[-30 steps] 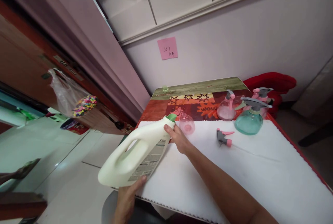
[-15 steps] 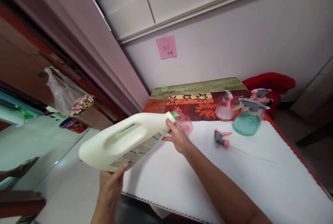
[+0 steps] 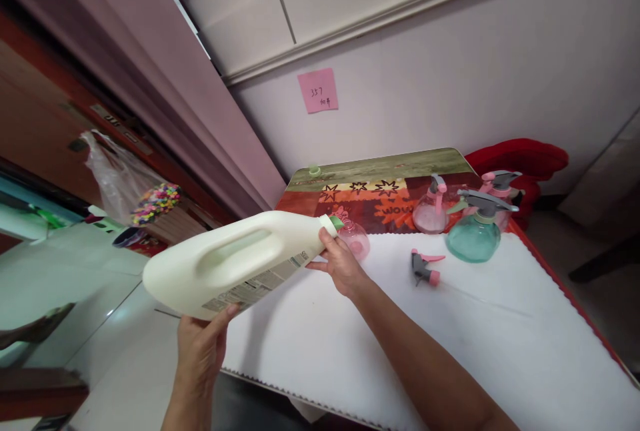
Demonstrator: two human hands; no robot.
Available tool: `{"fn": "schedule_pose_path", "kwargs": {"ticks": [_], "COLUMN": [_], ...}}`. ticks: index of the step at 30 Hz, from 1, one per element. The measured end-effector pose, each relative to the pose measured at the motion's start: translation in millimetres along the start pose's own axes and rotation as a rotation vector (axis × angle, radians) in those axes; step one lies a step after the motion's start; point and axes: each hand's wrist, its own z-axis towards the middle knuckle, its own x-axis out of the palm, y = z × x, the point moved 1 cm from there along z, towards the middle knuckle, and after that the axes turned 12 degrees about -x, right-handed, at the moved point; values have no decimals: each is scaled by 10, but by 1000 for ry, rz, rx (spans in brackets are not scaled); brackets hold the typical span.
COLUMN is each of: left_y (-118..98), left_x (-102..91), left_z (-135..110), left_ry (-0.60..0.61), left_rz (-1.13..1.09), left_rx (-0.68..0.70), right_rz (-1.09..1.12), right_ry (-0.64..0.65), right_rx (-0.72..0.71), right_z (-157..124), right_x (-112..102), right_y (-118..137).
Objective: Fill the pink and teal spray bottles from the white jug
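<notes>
Between my hands a large cream detergent jug [image 3: 280, 237] is tilted nearly on its side, its green spout [image 3: 337, 222] at the mouth of a pink spray bottle [image 3: 356, 242] without its top. Whether liquid flows I cannot tell. My left hand [image 3: 203, 337] grips the jug's underside near its base, thumb over the label. Around the neck closes my right hand [image 3: 340, 261], partly in front of the pink bottle. A grey and pink trigger sprayer head [image 3: 425, 269] with a long clear tube lies on the white tabletop [image 3: 380, 331], right of my right hand.
At the table's right stand a teal spray bottle [image 3: 473, 239] and two pink spray bottles, one at the front [image 3: 431, 214]. A small green cap [image 3: 315, 170] sits at the back. A plastic bag [image 3: 113, 174] hangs at left; a pink note [image 3: 319, 91] is on the wall.
The jug's base has risen and shifted slightly left, so the jug lies closer to level. My left hand has moved up and left with it; my right hand stays at the neck.
</notes>
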Motion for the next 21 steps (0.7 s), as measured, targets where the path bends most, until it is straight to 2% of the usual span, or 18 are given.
{"fn": "schedule_pose_path", "kwargs": {"ticks": [21], "left_y": [-98], "left_x": [51], "left_z": [65], "left_ry": [14], "left_rz": [-1], "left_rx": [55], "right_rz": [83], "right_ry": [23], "right_rx": [8], "right_z": [79], "right_x": [-87], "right_y": [-70]}}
